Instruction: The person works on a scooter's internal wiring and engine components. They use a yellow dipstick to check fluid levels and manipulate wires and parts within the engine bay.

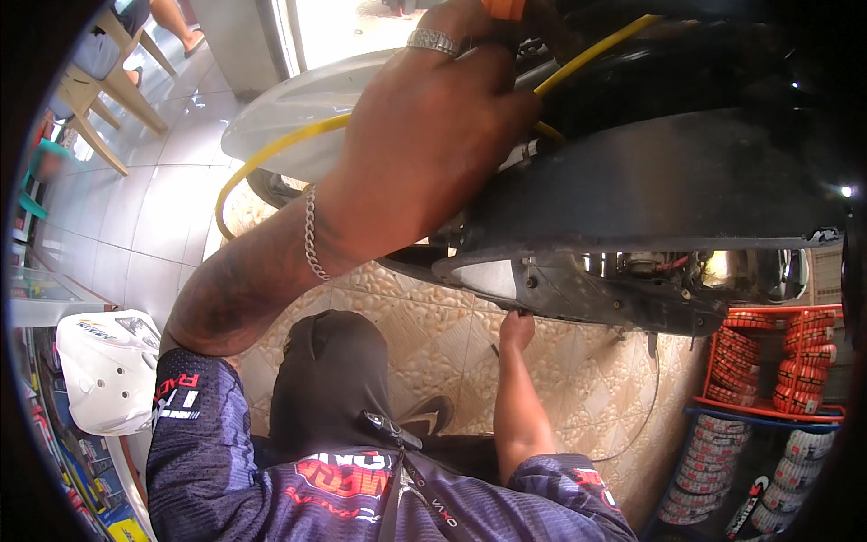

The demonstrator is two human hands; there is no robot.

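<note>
My left hand [424,149] reaches high across a scooter's dark body panel [632,181], its fingers closed around an orange object [502,9] that is cut off by the top edge. A yellow hose [262,163] loops behind that arm and continues up over the panel. My right hand [517,323] is low at the panel's underside, fingers curled at the lower edge [578,307]; what they grip is hidden. A pale grey body panel [262,126] lies behind the hose.
At upper left a seated person's leg [176,27] shows beside plastic chairs [108,108]. A white fairing [108,379] stands at left. Red [777,411] and blue [695,411] racks of tires are at lower right, on patterned floor tiles [433,334].
</note>
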